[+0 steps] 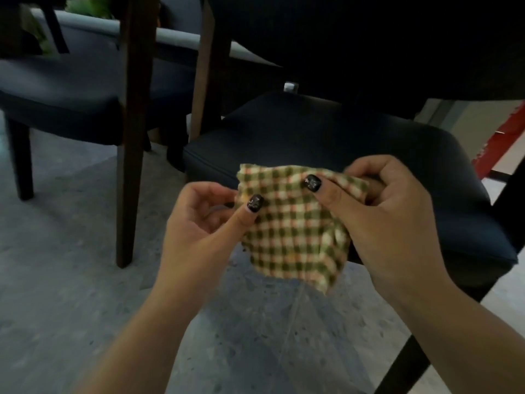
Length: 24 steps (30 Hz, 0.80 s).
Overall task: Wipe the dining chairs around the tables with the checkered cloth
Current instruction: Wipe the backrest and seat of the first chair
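Note:
A green, cream and orange checkered cloth hangs between my hands in front of a dark padded dining chair seat. My left hand pinches the cloth's left edge between thumb and fingers. My right hand grips its upper right part, thumb pressed on the front of the fabric. The cloth's lower corner dangles free over the floor, just clear of the seat's front edge. The chair's dark backrest fills the top right.
A second dark upholstered chair stands at the left with brown wooden legs. Grey speckled floor spreads below. A dark leg slants at the lower right. Red and pale surfaces show at the right edge.

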{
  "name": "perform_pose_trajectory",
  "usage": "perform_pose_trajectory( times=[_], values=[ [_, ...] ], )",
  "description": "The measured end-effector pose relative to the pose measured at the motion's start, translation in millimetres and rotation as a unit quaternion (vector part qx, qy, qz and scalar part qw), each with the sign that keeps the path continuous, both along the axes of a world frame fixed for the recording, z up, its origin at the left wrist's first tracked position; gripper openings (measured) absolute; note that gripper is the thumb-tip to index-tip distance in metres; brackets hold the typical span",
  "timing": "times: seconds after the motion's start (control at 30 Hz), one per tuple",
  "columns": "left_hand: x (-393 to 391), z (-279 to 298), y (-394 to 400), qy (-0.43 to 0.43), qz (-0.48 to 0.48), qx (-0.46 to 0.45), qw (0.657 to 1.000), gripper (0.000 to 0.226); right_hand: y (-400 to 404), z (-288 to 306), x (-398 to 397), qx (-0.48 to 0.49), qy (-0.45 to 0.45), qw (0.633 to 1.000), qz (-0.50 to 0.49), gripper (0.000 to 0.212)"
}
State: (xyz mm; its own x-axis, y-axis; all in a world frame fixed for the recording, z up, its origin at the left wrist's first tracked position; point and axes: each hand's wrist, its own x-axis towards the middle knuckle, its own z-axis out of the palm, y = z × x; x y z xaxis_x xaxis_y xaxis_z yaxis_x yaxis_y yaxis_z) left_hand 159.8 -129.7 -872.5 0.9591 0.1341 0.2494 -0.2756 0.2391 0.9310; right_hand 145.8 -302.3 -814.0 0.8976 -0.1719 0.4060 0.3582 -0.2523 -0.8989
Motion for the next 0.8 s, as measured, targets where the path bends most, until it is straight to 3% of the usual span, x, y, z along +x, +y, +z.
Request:
perform_pose_trajectory(
  times=[0.07,0.17,0.33,0.5,0.57,0.63,0.7,0.8],
  values=[
    [-2,0,2,0.011,-0.056,0.003,0.998,0.028,3,0,1,-0.002,0.002,1.0,0.004,0.049],
    [-4,-1,-1,0.019,-0.092,-0.002,0.996,0.023,7,-3,2,-0.003,0.013,1.0,0.014,0.052],
    [2,-4,-4,0.008,-0.029,-0.075,0.997,0.027,4,-16,1,0.144,0.099,0.981,0.083,0.055],
    [4,-8,-7,0.003,0.008,-0.068,0.998,0.03,10,-22,-3,0.136,0.102,0.981,0.091,0.039],
    [5,-11,-10,0.015,0.033,-0.069,0.997,0.045,11,-20,-2,0.138,0.106,0.98,0.095,0.032],
    [6,-15,-10,0.022,0.078,-0.059,0.995,0.055,10,-22,0,0.13,0.119,0.98,0.096,0.031],
    [6,-17,-8,0.014,0.101,-0.032,0.994,0.05,8,-24,3,0.131,0.146,0.975,0.108,0.034],
    [7,-20,-8,0.021,0.049,-0.022,0.998,0.047,5,-23,4,0.216,0.182,0.944,0.172,0.027]
  ],
)
